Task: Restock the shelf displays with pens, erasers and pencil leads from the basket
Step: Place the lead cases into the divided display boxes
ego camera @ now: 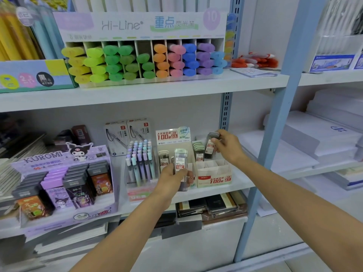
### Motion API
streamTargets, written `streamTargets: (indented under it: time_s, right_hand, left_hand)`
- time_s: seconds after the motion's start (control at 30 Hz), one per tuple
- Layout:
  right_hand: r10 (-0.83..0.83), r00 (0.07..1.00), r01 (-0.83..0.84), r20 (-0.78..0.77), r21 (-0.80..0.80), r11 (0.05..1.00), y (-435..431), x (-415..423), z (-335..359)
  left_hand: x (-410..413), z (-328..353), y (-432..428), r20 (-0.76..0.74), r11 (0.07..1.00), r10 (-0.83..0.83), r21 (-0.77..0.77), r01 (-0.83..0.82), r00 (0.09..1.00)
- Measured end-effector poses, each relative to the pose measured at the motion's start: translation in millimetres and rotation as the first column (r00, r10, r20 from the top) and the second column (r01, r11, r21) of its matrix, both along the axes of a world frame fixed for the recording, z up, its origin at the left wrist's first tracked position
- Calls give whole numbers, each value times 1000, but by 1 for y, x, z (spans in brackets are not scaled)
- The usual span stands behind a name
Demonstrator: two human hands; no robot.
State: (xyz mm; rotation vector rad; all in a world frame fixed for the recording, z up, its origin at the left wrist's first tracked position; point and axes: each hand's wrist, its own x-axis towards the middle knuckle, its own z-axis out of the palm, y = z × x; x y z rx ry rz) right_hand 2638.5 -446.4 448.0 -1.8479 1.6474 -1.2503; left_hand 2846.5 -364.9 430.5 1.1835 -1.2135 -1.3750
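Left hand (172, 178) grips 1 lead case (181, 162); right hand (228, 149) pinches a 2nd case (210, 147) above the box (214, 178).

Two hands (172, 178), two held lead cases (181, 163); two lead display boxes (214, 175), ten highlighter columns (160, 59)

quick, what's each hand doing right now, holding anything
Left hand: grips a pencil lead case.
Right hand: pinches another lead case over the 0.7 display box.
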Motion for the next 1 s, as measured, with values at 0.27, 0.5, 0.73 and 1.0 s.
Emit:
streamTargets:
  time_s: [0.27, 0.5, 0.73, 1.0]
  right_hand:
    - [-12, 955, 25, -295, 40, 999, -1, 6, -7]
    - [71, 997, -72, -9, -116, 991, 35, 11, 12]
    - [440, 890, -451, 122, 78, 889, 59, 17, 10]
    - [54, 992, -43, 118, -99, 994, 47, -31, 18]
  left_hand:
    - [-1, 3, 4, -17, 998, -36, -46, 35, 999]
    - [-8, 5, 4, 50, 998, 20, -54, -17, 999]
    - [-30, 2, 6, 225, 981, 49, -193, -5, 973]
    - [-29, -17, 9, 775, 632, 438, -626, 457, 455]
